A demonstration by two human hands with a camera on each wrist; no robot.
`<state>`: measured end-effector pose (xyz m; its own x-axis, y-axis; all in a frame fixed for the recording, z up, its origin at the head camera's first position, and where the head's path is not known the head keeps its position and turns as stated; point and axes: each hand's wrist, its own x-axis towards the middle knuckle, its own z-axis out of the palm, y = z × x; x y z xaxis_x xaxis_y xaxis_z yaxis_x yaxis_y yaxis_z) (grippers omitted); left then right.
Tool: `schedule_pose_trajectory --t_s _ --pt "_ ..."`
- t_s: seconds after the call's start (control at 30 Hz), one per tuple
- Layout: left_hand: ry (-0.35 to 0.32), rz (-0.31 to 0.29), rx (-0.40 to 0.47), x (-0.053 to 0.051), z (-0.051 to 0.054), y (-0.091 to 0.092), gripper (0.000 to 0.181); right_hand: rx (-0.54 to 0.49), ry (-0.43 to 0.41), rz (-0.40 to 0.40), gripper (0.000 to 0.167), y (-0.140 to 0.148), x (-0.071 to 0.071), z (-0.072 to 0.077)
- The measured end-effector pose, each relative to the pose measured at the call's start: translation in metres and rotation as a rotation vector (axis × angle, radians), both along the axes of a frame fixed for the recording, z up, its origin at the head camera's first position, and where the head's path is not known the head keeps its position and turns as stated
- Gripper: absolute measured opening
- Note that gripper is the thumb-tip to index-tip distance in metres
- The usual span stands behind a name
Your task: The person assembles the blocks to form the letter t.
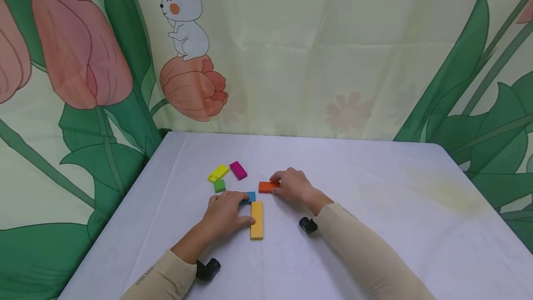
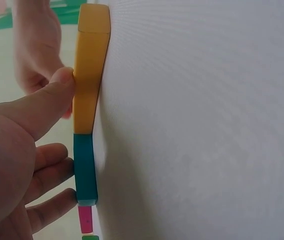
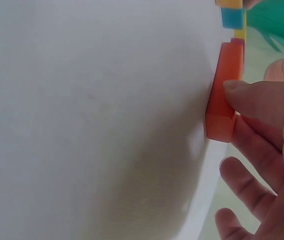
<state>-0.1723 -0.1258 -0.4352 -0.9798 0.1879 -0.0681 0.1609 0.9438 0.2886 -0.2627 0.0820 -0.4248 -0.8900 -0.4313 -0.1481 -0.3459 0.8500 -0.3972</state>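
Note:
My left hand (image 1: 225, 212) rests over two blocks. Its thumb touches the long yellow-orange block (image 1: 257, 226), and its fingertips touch the blue block (image 2: 84, 170), which butts against the yellow-orange one's far end. In the head view the hand partly covers the blue block. My right hand (image 1: 293, 186) pinches the right end of an orange-red block (image 3: 226, 95) between thumb and forefinger, its other fingers spread in the right wrist view. This block lies crosswise on the table, just beyond and right of the other two.
Beyond the left hand lie a green block (image 1: 219, 186), a bright yellow block (image 1: 218, 173) touching or nearly touching it, and a magenta block (image 1: 238, 170). All are on the white-covered table (image 1: 374, 175). A printed curtain (image 1: 291, 59) hangs behind its far edge.

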Motion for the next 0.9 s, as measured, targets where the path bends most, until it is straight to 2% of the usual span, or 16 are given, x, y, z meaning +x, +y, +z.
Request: schedule_pose_trajectory --t_s 0.17,0.47,0.9 --pt "-0.004 0.0 -0.004 0.001 0.001 0.0 0.07 -0.006 -0.003 0.022 0.034 0.0 0.006 0.001" --pt "-0.007 0.007 -0.003 0.001 0.002 0.002 0.071 -0.021 -0.027 0.017 0.035 -0.001 0.014 0.003" --pt "-0.002 0.0 0.016 0.0 0.0 0.0 0.072 -0.03 -0.016 0.033 0.034 -0.001 0.02 0.003"
